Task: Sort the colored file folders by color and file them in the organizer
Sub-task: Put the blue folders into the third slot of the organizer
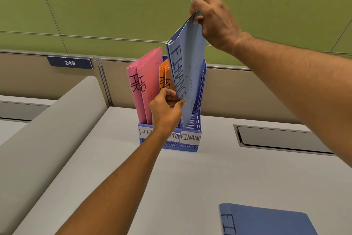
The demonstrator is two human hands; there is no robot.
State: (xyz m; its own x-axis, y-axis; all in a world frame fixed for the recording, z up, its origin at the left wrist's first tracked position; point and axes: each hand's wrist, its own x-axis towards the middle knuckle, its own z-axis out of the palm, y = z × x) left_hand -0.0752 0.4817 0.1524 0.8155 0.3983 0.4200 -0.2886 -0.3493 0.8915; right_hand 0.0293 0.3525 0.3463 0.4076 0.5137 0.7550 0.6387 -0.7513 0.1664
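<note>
1. Organizer (190, 140), blue mesh, sits mid-frame on the grey desk (190, 177); front labels read HR, sth ending "MIN" (partly hidden by the arm), and FINANC.
2. Done so far, looks like: two pink folders (142, 86) marked HR stand in the left slot, two orange folders (164, 78) in the middle slot.
3. In hand now: a blue FINANCE folder (187, 70), upright w/ a slight tilt, bottom edge already down in the right slot.
4. Right hand (215, 23), upper centre-right, pinches the folder's top corner btw thumb and fingers.
5. Left hand (166, 108), mid-frame, fingers curled, pinching the folder's lower front edge, steadying it.
6. Left to do, I'd say: seat this one fully, then file the second blue folder (266, 221) lying flat at the bottom right of frame. Nearly finished.
</note>
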